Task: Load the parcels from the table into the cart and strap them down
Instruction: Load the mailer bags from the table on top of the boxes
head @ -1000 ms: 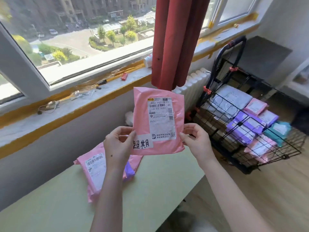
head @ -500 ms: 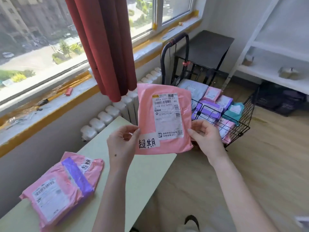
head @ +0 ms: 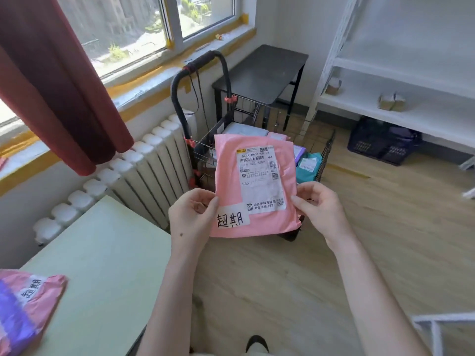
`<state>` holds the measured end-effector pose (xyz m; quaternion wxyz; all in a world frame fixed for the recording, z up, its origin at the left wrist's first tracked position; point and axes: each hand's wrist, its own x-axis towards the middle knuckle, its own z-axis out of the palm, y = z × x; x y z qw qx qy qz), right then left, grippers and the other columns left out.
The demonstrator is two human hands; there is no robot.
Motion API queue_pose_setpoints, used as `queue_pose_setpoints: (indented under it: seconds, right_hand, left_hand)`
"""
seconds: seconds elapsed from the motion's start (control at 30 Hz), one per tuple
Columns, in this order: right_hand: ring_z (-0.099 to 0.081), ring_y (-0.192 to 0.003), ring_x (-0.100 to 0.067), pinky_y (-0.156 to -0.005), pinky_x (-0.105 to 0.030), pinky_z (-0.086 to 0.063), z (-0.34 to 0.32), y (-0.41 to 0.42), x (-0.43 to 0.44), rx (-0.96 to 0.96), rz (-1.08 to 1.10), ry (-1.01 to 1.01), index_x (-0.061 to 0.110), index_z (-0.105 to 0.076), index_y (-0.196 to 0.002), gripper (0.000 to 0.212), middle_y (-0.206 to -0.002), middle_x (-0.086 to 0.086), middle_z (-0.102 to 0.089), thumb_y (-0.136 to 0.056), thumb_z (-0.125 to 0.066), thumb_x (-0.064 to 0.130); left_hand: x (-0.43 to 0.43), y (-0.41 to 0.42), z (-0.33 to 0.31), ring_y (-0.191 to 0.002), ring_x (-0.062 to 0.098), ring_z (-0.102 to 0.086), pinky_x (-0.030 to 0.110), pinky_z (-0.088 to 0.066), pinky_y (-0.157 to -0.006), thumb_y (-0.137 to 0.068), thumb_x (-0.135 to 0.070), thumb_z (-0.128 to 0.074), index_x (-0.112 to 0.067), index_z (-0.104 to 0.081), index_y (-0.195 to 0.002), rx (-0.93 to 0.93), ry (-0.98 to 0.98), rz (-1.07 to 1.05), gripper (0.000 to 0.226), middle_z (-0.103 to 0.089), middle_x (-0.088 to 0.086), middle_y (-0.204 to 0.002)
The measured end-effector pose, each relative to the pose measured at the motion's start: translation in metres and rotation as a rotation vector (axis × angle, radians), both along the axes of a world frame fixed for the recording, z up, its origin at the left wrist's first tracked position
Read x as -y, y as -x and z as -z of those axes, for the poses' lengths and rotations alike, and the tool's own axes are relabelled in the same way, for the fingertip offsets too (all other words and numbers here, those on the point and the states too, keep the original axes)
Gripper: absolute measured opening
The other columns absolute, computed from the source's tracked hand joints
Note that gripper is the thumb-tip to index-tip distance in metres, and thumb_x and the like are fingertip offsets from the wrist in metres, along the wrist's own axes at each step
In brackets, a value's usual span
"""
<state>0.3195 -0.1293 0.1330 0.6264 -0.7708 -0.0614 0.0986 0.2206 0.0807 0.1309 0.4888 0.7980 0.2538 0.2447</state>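
Note:
I hold a pink parcel (head: 228, 181) with a white shipping label upright in front of me. My left hand (head: 194, 217) pinches its lower left corner and my right hand (head: 321, 209) grips its lower right edge. Behind it stands the black wire cart (head: 326, 152) with a tall black handle; a teal parcel (head: 307, 167) and other bags show inside it, mostly hidden by the held parcel. On the pale green table (head: 102, 265) at lower left lie a pink parcel (head: 48, 286) and a purple one (head: 12, 317), stacked at the frame edge.
A white radiator (head: 144, 170) runs under the window sill, beside a dark red curtain (head: 51, 86). A small black side table (head: 262, 70) stands behind the cart. White shelving (head: 401, 86) lines the right wall, with a dark crate (head: 380, 142) beneath. Wooden floor lies between me and the cart.
My view has turned right from the table toward the cart. Both hands carried the pink parcel along, and it now sits in front of the cart; the table parcels slid to the lower left.

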Motion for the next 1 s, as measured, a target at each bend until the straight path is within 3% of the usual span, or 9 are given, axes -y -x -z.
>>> queue_pose_setpoints:
  seconds: [0.1,0.27,0.37,0.47,0.57,0.8,0.9,1.0]
  right_hand:
    - [-0.057,-0.077,-0.013,-0.080,-0.036,-0.052,0.001,-0.016,0.026,0.004,0.020,0.009,0.016,-0.062,-0.081,0.020,-0.082,-0.002,-0.063,-0.086,-0.066,-0.003]
    - [-0.056,-0.068,-0.002,-0.070,-0.017,-0.049,0.011,-0.034,0.050,0.019,0.052,0.030,0.018,-0.062,-0.080,0.021,-0.078,0.002,-0.063,-0.085,-0.068,-0.002]
    - [-0.057,-0.071,-0.007,-0.073,-0.022,-0.050,0.020,-0.047,0.055,0.011,0.063,0.032,0.018,-0.062,-0.079,0.021,-0.080,-0.001,-0.064,-0.084,-0.069,-0.001]
    - [-0.057,-0.068,-0.004,-0.067,-0.017,-0.051,0.024,-0.063,0.057,0.002,0.096,0.029,0.018,-0.062,-0.081,0.020,-0.080,0.000,-0.064,-0.085,-0.068,0.000]
    - [-0.055,-0.062,0.000,-0.059,-0.012,-0.050,0.026,-0.083,0.055,0.003,0.140,0.019,0.017,-0.061,-0.081,0.021,-0.078,-0.001,-0.062,-0.086,-0.067,-0.002]
    - [-0.058,-0.073,-0.010,-0.073,-0.024,-0.049,0.034,-0.150,0.040,0.017,0.169,0.118,0.016,-0.063,-0.083,0.015,-0.081,-0.001,-0.065,-0.084,-0.069,0.002]
    - [-0.058,-0.075,-0.011,-0.073,-0.024,-0.049,0.035,-0.184,0.029,0.010,0.193,0.153,0.015,-0.063,-0.085,0.013,-0.084,-0.001,-0.065,-0.084,-0.070,0.004]
    - [-0.059,-0.077,-0.011,-0.077,-0.027,-0.049,0.040,-0.215,0.016,0.021,0.234,0.187,0.015,-0.063,-0.087,0.012,-0.085,0.000,-0.066,-0.085,-0.069,0.005]
  left_hand:
    - [0.021,-0.020,0.002,-0.067,0.009,-0.059,0.023,-0.049,-0.062,-0.082,-0.013,-0.070,-0.025,-0.069,-0.077,-0.031,-0.049,0.031,0.014,-0.067,-0.013,-0.073]
    - [0.037,-0.049,0.007,-0.067,0.010,-0.059,0.020,-0.048,-0.061,-0.082,-0.012,-0.070,-0.020,-0.071,-0.079,-0.056,-0.112,0.088,0.009,-0.068,-0.010,-0.074]
    - [0.038,-0.067,0.012,-0.073,0.012,-0.062,0.028,-0.054,-0.067,-0.083,-0.014,-0.070,-0.021,-0.072,-0.082,-0.087,-0.121,0.108,0.007,-0.067,-0.014,-0.077]
    - [0.038,-0.090,0.018,-0.075,0.009,-0.063,0.033,-0.057,-0.067,-0.084,-0.018,-0.069,-0.024,-0.071,-0.083,-0.111,-0.117,0.132,0.006,-0.067,-0.017,-0.078]
    - [0.038,-0.119,0.018,-0.069,0.006,-0.059,0.022,-0.051,-0.063,-0.083,-0.014,-0.069,-0.021,-0.071,-0.081,-0.094,-0.112,0.150,0.007,-0.067,-0.013,-0.076]
    - [0.018,-0.201,0.023,-0.063,0.004,-0.056,0.020,-0.045,-0.062,-0.081,-0.010,-0.067,-0.017,-0.069,-0.074,-0.057,-0.072,0.188,0.010,-0.064,-0.012,-0.070]
    - [0.004,-0.243,0.025,-0.062,0.008,-0.057,0.021,-0.044,-0.061,-0.082,-0.010,-0.066,-0.016,-0.069,-0.075,-0.091,-0.076,0.229,0.010,-0.062,-0.012,-0.067]
    - [-0.008,-0.285,0.030,-0.059,0.012,-0.056,0.028,-0.045,-0.062,-0.084,-0.011,-0.065,-0.013,-0.070,-0.078,-0.138,-0.068,0.283,0.008,-0.060,-0.011,-0.064]
